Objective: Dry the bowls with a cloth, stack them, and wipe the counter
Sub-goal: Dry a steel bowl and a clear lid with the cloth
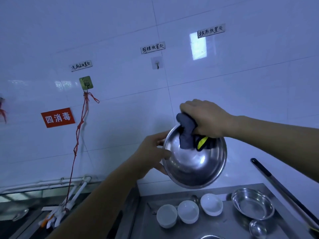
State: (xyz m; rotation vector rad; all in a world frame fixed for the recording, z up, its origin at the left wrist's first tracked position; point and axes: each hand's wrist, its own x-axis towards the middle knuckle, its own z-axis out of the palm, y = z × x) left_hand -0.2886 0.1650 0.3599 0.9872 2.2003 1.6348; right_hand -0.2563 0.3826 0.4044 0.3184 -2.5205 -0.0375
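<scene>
Drying under way, early stage. Left hand (151,152) grip grasps steel bowl (195,161) rim at 9 o'clock, held above counter (224,226). Right hand (205,118) clenches cloth (186,131) at rim, 12 o'clock. Three white bowls (188,211) unstacked on counter; stacking, wiping left.

Wall: white tiled wall (241,80) with handwritten labels.
Sign: red sign (58,117), white characters.
Hook: yellowish hook (86,82) holding red string (78,128).
Right edge: dark pole (283,187) leaning.
</scene>
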